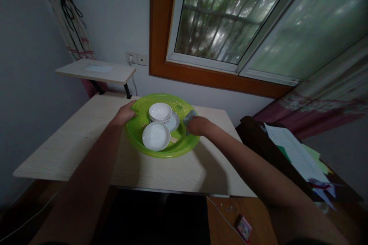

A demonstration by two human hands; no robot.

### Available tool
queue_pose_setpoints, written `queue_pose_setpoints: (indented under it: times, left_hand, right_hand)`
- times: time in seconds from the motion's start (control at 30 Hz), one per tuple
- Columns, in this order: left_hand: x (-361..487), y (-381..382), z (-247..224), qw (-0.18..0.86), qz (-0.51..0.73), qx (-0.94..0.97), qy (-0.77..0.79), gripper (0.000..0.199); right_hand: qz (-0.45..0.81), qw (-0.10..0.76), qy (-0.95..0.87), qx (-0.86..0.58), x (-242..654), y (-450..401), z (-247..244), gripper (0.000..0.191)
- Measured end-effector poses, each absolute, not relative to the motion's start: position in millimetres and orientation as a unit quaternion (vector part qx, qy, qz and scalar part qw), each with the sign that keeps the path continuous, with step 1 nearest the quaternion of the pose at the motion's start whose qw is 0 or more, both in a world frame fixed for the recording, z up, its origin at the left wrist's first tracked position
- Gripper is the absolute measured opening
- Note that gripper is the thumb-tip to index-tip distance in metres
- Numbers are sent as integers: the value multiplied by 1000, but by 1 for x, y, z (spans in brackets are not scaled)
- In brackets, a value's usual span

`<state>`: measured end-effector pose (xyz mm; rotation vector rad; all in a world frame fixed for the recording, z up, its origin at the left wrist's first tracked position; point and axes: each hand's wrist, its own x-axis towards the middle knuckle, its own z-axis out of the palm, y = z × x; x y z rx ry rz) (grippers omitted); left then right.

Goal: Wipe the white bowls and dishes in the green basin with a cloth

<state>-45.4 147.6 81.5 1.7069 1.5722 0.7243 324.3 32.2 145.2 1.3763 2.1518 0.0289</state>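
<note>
A round green basin (178, 149) is over the pale wooden table (161, 174), casting a shadow on it. Inside lie a white bowl (156, 136), stacked white bowls (160, 111) behind it, a plate (174, 122) partly under them, and a light wooden utensil (173, 139). My left hand (125, 113) grips the basin's left rim. At its right side, my right hand (197, 125) is closed around a grey cloth (189, 116), against the rim.
A small raised shelf (97, 69) with a paper stands at the table's back left. Behind are wall sockets (136, 58) and a window (224, 19). Papers (296, 153) lie on a dark surface at right. A pink box (243, 227) is on the floor.
</note>
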Motion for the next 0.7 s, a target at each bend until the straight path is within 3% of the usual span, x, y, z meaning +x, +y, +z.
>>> queue_pose_setpoints:
  times: [0.07, 0.43, 0.6, 0.7]
  left_hand:
    - [-45, 147, 82, 346, 275, 657, 611, 95]
    - [-46, 149, 79, 362, 293, 644, 607, 92]
    - [-43, 143, 84, 377, 304, 643, 594, 91]
    - [-41, 140, 88, 385, 304, 638, 593, 92]
  right_hand:
    - [48, 290, 816, 497, 327, 49, 140, 35]
    - [104, 188, 829, 517, 317, 92, 121, 61]
    - [91, 188, 819, 535, 321, 75, 117, 56]
    - [64, 204, 811, 545, 324, 55, 117, 44]
